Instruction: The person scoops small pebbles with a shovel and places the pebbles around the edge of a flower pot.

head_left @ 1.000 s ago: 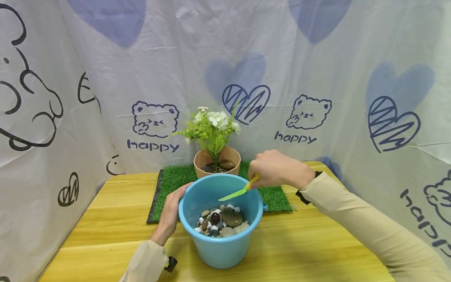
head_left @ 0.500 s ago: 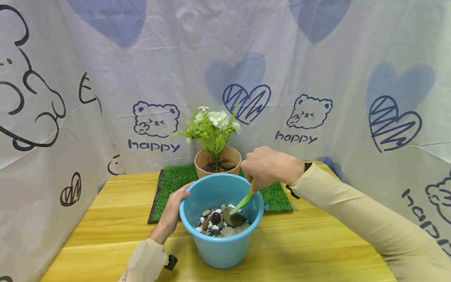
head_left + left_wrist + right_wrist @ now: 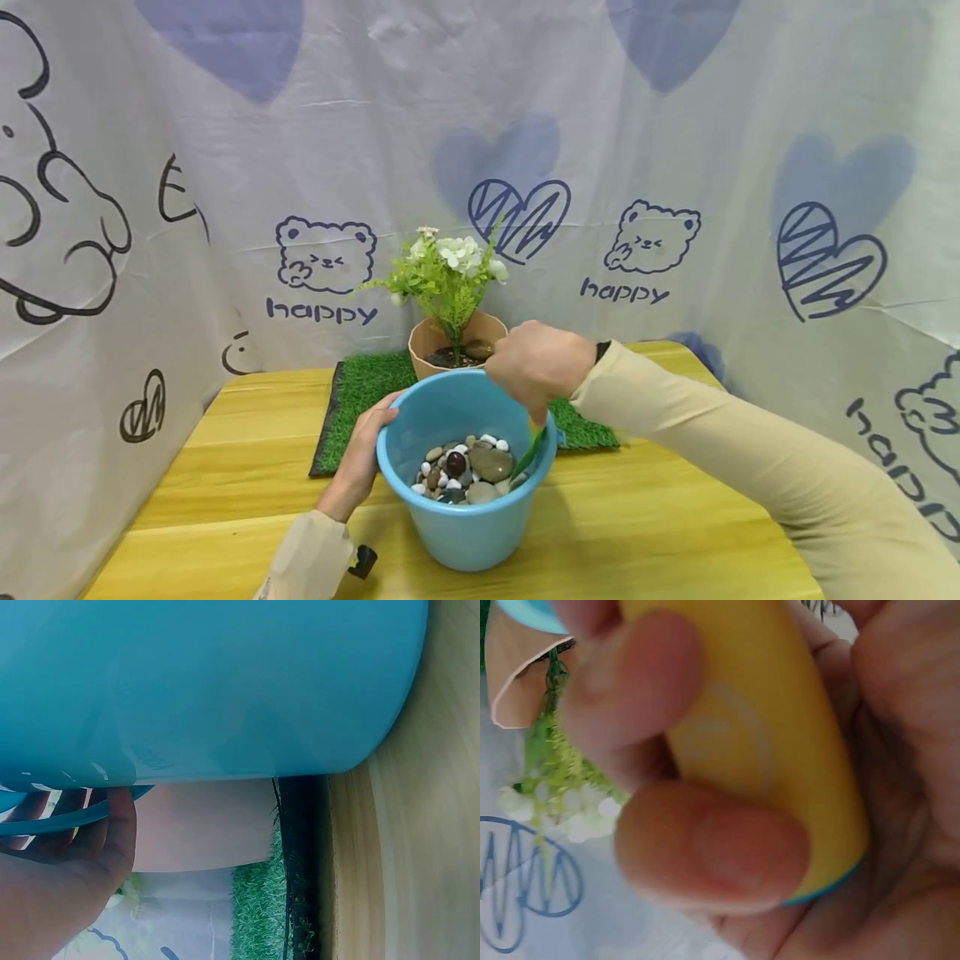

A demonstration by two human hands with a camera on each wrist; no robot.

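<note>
A light blue bucket [image 3: 474,533] stands on the table with white, grey and brown stones [image 3: 491,463] in its bottom. My left hand [image 3: 363,450] holds the bucket's left side near the rim; the left wrist view shows its fingers [image 3: 120,832] against the wall, by a thin blue band [image 3: 56,823]. Above the right rim, my right hand [image 3: 538,362] grips a small garden trowel by its yellow handle [image 3: 757,735], fingers curled round it. The green blade [image 3: 529,457] points down inside the bucket along the right wall, its tip at the stones.
Behind the bucket, a pinkish pot [image 3: 422,340] with white flowers and green leaves stands on a green turf mat [image 3: 360,387]. The wooden table [image 3: 247,467] extends to both sides. A white printed curtain [image 3: 225,150] hangs at the back and sides.
My right hand has moved left and tilted the trowel steeper, bringing its blade down from above the stones to the right side of the bucket. My left hand stays on the bucket.
</note>
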